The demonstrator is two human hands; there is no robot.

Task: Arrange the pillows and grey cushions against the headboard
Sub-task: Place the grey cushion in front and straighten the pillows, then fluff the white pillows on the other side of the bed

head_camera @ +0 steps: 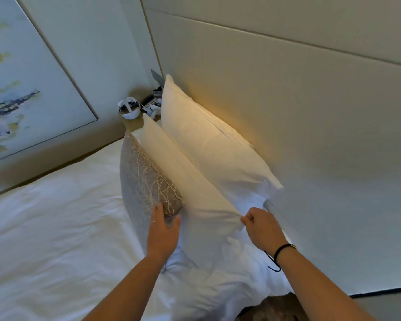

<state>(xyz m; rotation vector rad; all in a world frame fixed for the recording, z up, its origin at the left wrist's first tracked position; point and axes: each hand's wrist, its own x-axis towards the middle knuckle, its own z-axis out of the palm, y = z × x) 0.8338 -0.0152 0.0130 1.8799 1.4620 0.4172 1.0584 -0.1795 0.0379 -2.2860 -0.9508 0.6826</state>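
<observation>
Headboard (310, 112): pale padded panels, fills upper right of frame. Bed (44, 228): white sheet, lower left.

Pillows, count 2, white, standing on edge at frame centre. Rear pillow (208, 144) leans against the headboard, warm light on its top. Front pillow (183, 177) rests against the rear one.

Grey cushion (144, 179), count 1 visible: grey fabric with pale branching pattern, propped against the front pillow.

Left hand (163, 228): fingers straight, pressed flat on the cushion's near corner. Right hand (262, 225): fingers curled, pinching the front pillow's near corner.
</observation>
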